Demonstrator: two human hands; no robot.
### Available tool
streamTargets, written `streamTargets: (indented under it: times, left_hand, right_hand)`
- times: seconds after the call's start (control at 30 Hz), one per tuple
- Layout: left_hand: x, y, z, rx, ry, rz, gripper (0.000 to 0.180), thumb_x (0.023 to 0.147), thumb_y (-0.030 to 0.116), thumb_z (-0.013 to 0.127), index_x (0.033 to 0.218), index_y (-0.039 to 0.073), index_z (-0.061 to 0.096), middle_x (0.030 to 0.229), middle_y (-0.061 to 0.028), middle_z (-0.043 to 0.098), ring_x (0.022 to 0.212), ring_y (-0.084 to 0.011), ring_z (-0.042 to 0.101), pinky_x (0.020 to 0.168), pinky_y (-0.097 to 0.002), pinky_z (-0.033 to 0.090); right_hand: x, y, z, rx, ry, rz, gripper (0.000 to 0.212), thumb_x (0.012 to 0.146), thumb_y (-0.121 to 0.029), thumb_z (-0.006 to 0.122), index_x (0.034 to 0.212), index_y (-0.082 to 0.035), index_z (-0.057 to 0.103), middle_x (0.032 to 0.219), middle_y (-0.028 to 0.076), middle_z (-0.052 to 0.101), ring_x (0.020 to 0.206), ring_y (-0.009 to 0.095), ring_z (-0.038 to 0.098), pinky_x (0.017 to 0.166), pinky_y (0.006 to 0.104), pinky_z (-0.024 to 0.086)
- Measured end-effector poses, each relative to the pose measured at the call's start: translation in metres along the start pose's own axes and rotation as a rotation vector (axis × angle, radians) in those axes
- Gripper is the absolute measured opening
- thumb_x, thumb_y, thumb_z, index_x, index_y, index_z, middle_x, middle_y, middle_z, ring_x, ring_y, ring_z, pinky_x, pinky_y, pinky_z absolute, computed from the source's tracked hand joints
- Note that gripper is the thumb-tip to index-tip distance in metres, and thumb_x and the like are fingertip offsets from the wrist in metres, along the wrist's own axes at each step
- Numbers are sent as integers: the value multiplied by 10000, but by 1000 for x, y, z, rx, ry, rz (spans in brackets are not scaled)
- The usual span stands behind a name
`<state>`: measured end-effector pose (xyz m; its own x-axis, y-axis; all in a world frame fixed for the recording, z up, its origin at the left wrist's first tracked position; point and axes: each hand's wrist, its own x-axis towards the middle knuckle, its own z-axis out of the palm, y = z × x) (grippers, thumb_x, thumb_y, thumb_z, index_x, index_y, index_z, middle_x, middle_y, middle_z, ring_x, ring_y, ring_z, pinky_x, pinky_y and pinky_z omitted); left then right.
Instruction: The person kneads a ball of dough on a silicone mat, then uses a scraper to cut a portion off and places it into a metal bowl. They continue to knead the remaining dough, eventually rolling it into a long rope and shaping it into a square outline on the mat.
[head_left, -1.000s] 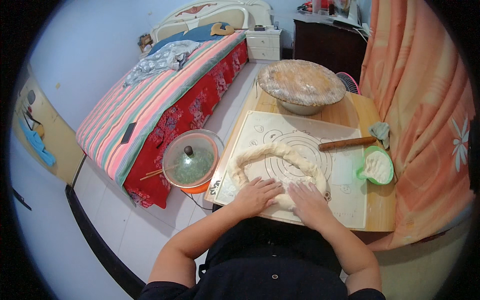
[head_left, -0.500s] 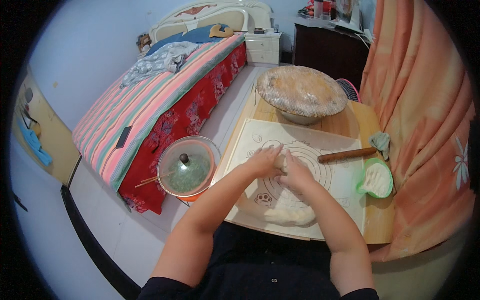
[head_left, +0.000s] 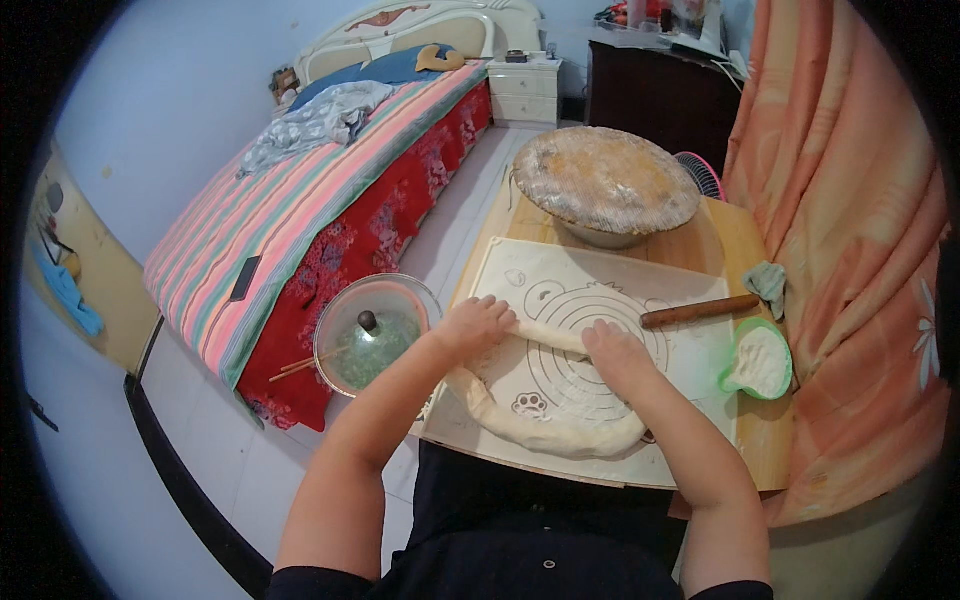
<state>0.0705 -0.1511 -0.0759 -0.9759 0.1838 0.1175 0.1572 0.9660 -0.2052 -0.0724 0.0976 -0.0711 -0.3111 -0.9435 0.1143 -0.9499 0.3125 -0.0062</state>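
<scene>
A pale dough rope (head_left: 550, 337) stretches across the printed white kneading mat (head_left: 690, 275). My left hand (head_left: 478, 328) is closed over the rope at the mat's left side. At its other end my right hand (head_left: 620, 356) is curled round the dough, above the printed circles. A thicker curved length of dough (head_left: 560, 435) lies along the near edge of the mat and bends up toward my left hand. Whether the two lengths join is hidden under that hand. A wooden rolling pin (head_left: 700, 311) lies on the mat to the right of my right hand.
Behind the mat stands a bowl covered with a floury round woven lid (head_left: 608, 182). A green dish of flour (head_left: 760, 362) and a crumpled cloth (head_left: 767, 286) sit at the right. Left of the table is a glass-lidded pot (head_left: 375, 345) with chopsticks (head_left: 300, 368). An orange curtain (head_left: 840, 200) hangs alongside.
My hands were close together over the mat's middle and have moved apart, the left one leftward, the right one slightly rightward. The dough between them now shows as a long rope.
</scene>
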Motion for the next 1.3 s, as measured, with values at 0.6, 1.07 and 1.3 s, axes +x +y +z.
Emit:
streamTargets:
  times: [0.6, 1.07, 1.3]
  left_hand:
    - [66, 99, 2, -314, 131, 126, 558, 897, 249, 547, 1399, 88, 365, 1382, -92, 470, 1286, -263, 427, 1080, -451, 304]
    - [70, 97, -19, -534, 176, 38, 475, 768, 214, 692, 1173, 82, 481, 1072, -138, 590, 994, -330, 588, 834, -436, 468]
    - [58, 102, -48, -763, 26, -212, 425, 793, 178, 628, 1179, 111, 461, 956, -118, 612, 946, -355, 598, 756, -449, 486]
  right_hand:
    - [-71, -10, -11, 131, -110, 372, 708, 909, -289, 522, 1424, 97, 227, 1519, 249, 207, 1412, 374, 207, 1160, 416, 167]
    - [-23, 14, -31, 1198, -183, 237, 524, 715, -119, 777, 1188, -25, 574, 1157, 110, 623, 1047, 206, 594, 923, 338, 463]
    - [-10, 14, -32, 898, -132, 339, 364, 692, -113, 711, 1046, -60, 645, 905, 111, 679, 851, 247, 641, 790, 350, 489]
